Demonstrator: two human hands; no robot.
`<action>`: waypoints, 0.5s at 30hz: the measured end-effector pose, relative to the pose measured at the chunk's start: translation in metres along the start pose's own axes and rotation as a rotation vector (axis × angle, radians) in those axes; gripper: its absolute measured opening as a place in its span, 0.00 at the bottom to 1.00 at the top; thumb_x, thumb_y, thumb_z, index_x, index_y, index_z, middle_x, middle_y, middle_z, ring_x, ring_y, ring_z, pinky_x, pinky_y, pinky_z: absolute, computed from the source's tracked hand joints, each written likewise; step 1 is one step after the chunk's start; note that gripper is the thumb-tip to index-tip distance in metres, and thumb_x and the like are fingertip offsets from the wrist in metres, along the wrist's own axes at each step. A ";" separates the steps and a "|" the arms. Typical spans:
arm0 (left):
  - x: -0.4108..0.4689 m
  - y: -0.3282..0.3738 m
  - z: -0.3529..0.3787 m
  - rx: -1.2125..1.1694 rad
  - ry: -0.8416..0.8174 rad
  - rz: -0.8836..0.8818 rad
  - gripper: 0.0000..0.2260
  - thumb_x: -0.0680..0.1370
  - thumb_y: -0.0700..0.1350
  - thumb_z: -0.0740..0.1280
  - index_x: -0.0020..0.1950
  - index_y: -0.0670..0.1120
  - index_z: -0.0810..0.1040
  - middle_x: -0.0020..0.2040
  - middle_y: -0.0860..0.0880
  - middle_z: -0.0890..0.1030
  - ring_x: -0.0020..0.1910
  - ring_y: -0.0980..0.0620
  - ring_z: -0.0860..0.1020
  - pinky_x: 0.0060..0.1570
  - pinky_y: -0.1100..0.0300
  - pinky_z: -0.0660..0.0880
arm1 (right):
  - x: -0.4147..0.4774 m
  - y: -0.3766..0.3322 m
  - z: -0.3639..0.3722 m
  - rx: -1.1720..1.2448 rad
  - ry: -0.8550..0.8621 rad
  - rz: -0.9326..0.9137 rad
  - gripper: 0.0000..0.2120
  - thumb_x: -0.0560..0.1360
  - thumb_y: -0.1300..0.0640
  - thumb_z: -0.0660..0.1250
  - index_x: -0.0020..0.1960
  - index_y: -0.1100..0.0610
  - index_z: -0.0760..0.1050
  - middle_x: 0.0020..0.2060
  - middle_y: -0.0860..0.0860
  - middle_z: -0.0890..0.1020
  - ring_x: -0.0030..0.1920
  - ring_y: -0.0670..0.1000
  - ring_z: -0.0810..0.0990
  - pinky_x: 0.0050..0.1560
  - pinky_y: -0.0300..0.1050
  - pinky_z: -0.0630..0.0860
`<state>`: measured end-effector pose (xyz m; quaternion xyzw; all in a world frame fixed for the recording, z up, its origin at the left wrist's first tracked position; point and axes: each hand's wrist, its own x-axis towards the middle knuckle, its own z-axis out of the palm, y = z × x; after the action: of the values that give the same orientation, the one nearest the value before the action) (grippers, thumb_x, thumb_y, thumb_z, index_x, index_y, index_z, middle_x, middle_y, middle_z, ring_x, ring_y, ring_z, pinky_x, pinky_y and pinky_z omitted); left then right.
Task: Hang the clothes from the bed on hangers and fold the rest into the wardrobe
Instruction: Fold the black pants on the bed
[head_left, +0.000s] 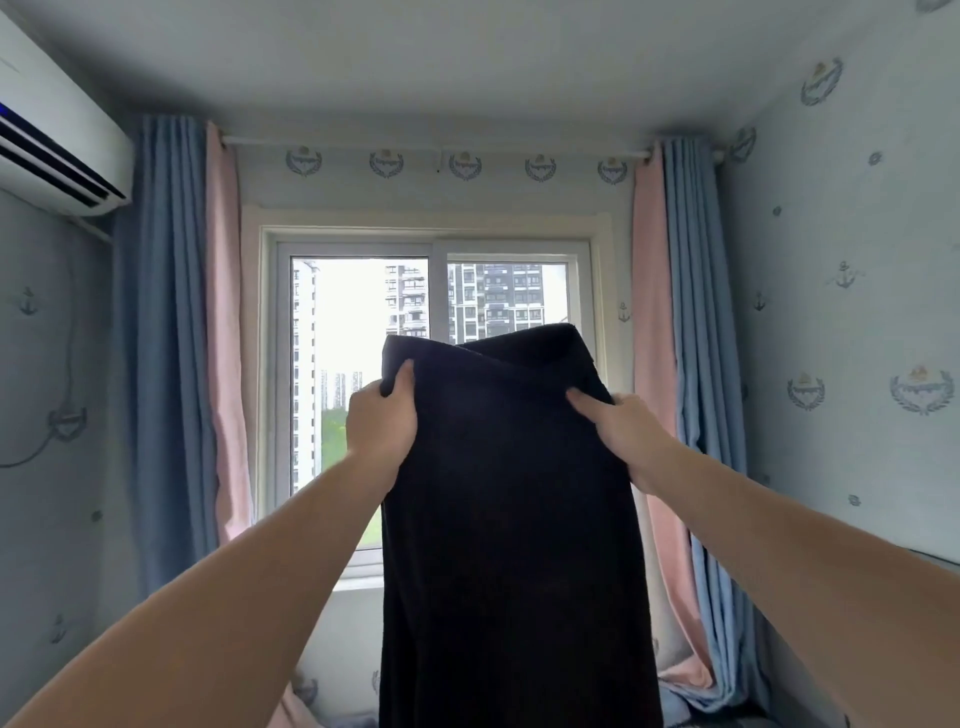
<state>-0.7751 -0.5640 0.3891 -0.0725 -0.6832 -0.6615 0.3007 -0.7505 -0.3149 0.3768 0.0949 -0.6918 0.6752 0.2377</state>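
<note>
Garment (519, 545) is a long black thing, could be trousers or a skirt, honestly can't tell from the fabric alone. It's held up in mid-air, dead centre in front of the window (363, 322). It hangs straight down with its long axis running 12 to 6, and the bottom end drops out of view at 6.

Left hand (382, 421) grips the top edge on the 9 o'clock side, thumb in front and fingers curled behind the cloth. Right hand (623, 431) pinches the 3 o'clock side with the thumb lying across the front. It sits a bit below its top corner, so a flap of fabric sticks up past it toward 12. So both hands are closed on the garment, neither free. Both arms are stretched out about the same, left hand a touch higher.

My guess is this is the hold-it-up-and-look step, deciding hang vs fold. No hanger, bed or wardrobe in view, so wherever it goes means turning away from the window. What matters next is the top edge running 9 to 3 between the hands. It isn't level, so I'd slide the right hand up to its corner first. Curtains (166, 338) hang at both sides, well apart from the garment.
</note>
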 end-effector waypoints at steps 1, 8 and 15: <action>-0.002 0.004 -0.009 -0.016 0.001 -0.011 0.22 0.80 0.62 0.61 0.49 0.43 0.78 0.45 0.43 0.79 0.42 0.46 0.77 0.47 0.52 0.75 | -0.007 -0.006 0.006 -0.001 0.004 -0.011 0.13 0.77 0.47 0.71 0.52 0.57 0.81 0.41 0.51 0.88 0.39 0.51 0.87 0.34 0.41 0.81; -0.047 0.045 -0.071 -0.093 0.009 -0.054 0.18 0.79 0.59 0.66 0.41 0.45 0.74 0.43 0.45 0.77 0.41 0.47 0.76 0.46 0.53 0.73 | -0.071 -0.056 0.029 -0.034 0.035 -0.041 0.11 0.79 0.49 0.70 0.52 0.57 0.81 0.41 0.52 0.87 0.37 0.51 0.87 0.34 0.43 0.82; -0.126 0.092 -0.125 -0.028 -0.006 0.085 0.18 0.81 0.57 0.64 0.44 0.43 0.77 0.43 0.43 0.78 0.41 0.47 0.76 0.44 0.54 0.74 | -0.165 -0.105 0.026 -0.113 0.103 -0.133 0.12 0.80 0.49 0.66 0.49 0.56 0.82 0.47 0.56 0.86 0.45 0.56 0.86 0.47 0.51 0.84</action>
<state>-0.5878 -0.6344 0.3977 -0.1074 -0.6710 -0.6575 0.3255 -0.5649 -0.3792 0.3957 0.0921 -0.7077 0.6220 0.3222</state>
